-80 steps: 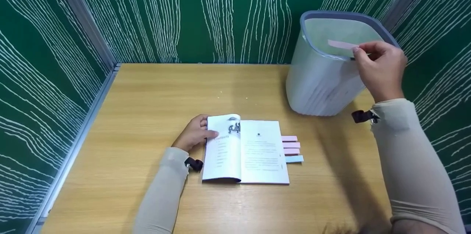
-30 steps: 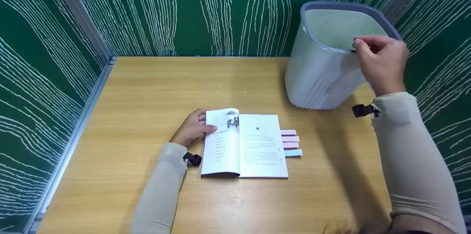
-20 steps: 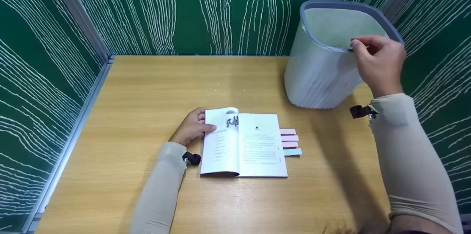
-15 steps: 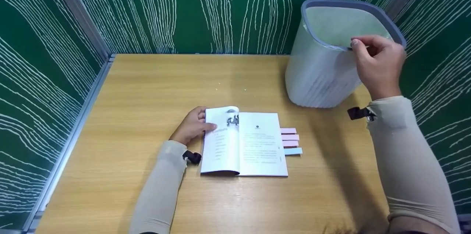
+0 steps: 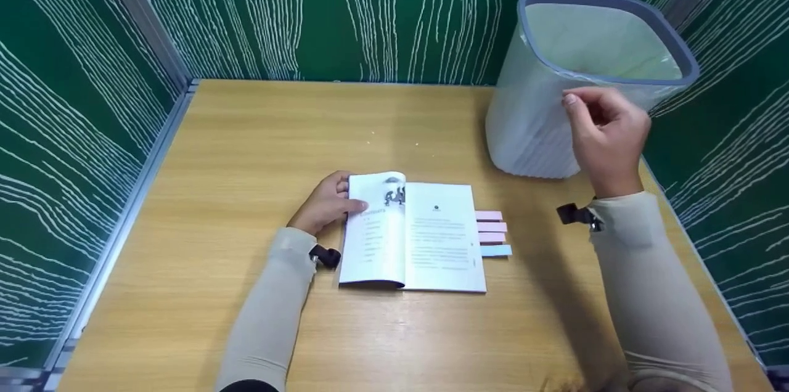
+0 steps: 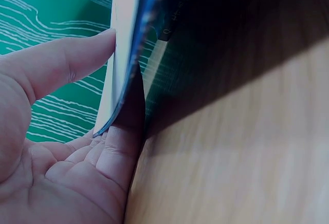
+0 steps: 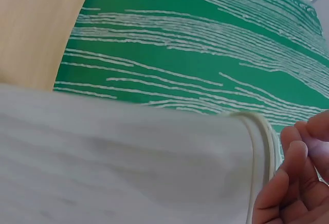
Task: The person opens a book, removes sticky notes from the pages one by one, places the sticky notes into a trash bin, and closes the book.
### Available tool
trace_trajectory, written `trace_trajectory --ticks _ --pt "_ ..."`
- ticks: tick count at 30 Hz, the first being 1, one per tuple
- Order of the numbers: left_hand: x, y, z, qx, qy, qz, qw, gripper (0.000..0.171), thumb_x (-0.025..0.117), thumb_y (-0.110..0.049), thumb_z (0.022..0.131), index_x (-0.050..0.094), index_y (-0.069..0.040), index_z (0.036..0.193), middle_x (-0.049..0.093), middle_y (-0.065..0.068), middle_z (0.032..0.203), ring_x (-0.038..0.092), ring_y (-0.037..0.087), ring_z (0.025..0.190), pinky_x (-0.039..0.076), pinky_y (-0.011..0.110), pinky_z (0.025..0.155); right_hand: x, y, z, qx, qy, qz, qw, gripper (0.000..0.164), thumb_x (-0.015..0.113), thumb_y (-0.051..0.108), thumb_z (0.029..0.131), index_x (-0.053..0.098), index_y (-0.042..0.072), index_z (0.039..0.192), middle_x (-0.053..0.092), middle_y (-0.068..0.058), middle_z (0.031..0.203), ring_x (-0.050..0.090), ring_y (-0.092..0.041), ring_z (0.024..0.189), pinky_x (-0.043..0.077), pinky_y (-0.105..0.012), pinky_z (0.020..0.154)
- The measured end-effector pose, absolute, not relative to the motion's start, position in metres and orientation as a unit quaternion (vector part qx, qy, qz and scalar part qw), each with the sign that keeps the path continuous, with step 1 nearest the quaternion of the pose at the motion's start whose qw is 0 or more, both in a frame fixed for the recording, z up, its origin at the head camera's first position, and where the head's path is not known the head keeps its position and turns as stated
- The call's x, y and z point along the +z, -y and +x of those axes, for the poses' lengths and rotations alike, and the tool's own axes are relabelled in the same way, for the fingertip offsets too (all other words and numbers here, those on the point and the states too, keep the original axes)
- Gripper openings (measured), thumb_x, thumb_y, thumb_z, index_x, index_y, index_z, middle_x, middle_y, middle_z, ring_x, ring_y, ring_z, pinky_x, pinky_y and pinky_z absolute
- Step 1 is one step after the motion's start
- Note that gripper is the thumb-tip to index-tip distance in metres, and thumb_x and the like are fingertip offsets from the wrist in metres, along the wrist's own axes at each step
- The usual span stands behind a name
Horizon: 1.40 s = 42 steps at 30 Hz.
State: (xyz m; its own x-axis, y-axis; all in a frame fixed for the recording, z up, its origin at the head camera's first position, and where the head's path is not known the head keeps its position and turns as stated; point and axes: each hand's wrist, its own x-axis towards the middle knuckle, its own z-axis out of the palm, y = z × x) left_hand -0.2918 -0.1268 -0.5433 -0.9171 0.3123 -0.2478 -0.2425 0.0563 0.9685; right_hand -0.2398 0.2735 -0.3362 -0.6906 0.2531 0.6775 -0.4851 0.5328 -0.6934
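An open book (image 5: pixel 441 238) lies on the table, three pink sticky tabs (image 5: pixel 492 227) and a blue one (image 5: pixel 495 250) sticking out past its right edge. My left hand (image 5: pixel 327 204) grips the book's left side, thumb on the printed page and fingers beneath. In the left wrist view the thumb (image 6: pixel 77 59) presses the raised page edge, the other fingers under the cover. My right hand (image 5: pixel 610 139) is in front of the trash bin (image 5: pixel 536 127), below its rim in the head view. Its thumb and index finger meet, the rest curl, and nothing shows between them.
The grey-rimmed bin, lined with a pale bag (image 5: pixel 604 34), stands at the back right of the wooden table (image 5: pixel 277 133). Green panels (image 5: pixel 320 16) with white streaks enclose the back and sides. Small white specks lie behind the book.
A pink strip, held over the bin by my right hand earliest, is gone from the fingers. That hand has drawn back from the rim, toward me and left. My left hand keeps its grip.
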Motion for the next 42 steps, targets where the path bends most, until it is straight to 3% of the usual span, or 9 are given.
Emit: trace_trajectory --ticks 15,27,35,42 --pt "-0.543 0.129 -0.292 0.688 -0.696 0.027 0.204 0.066 0.080 0.005 0.083 0.049 -0.008 0.139 0.070 0.014 0.125 0.073 0.029 0.106 0.062 0.037 0.087 -0.378 -0.263 -0.223 0.487 0.807 0.064 0.328 0.018 0.068 0.015 0.100 0.078 0.001 0.105 0.072 -0.011 0.097 0.057 -0.018 0.076 0.045 -0.021 0.064" --pt "-0.543 0.126 -0.294 0.695 -0.688 0.028 0.209 0.072 0.077 0.009 0.084 0.044 -0.006 0.145 0.067 0.016 0.131 0.072 0.029 0.110 0.061 0.036 0.090 -0.416 -0.269 -0.225 0.503 0.799 0.083 0.319 0.013 0.069 0.008 0.098 0.078 -0.001 0.102 0.075 -0.016 0.098 0.058 -0.015 0.072 0.046 -0.019 0.062" --pt "-0.543 0.128 -0.293 0.694 -0.690 0.030 0.204 0.068 0.079 0.007 0.083 0.047 -0.006 0.142 0.069 0.014 0.128 0.072 0.028 0.110 0.061 0.036 0.090 -0.426 -0.252 -0.216 0.547 0.775 0.081 0.306 0.011 0.070 -0.001 0.095 0.076 -0.010 0.098 0.076 -0.023 0.095 0.063 -0.009 0.072 0.047 -0.015 0.061" --pt "-0.543 0.128 -0.292 0.689 -0.694 0.029 0.204 0.068 0.081 0.004 0.084 0.048 -0.008 0.142 0.070 0.013 0.127 0.073 0.029 0.107 0.062 0.037 0.088 -0.450 -0.248 -0.215 0.577 0.768 0.056 0.270 0.013 0.068 0.000 0.097 0.075 -0.010 0.101 0.073 -0.026 0.094 0.065 -0.019 0.076 0.052 -0.016 0.066"
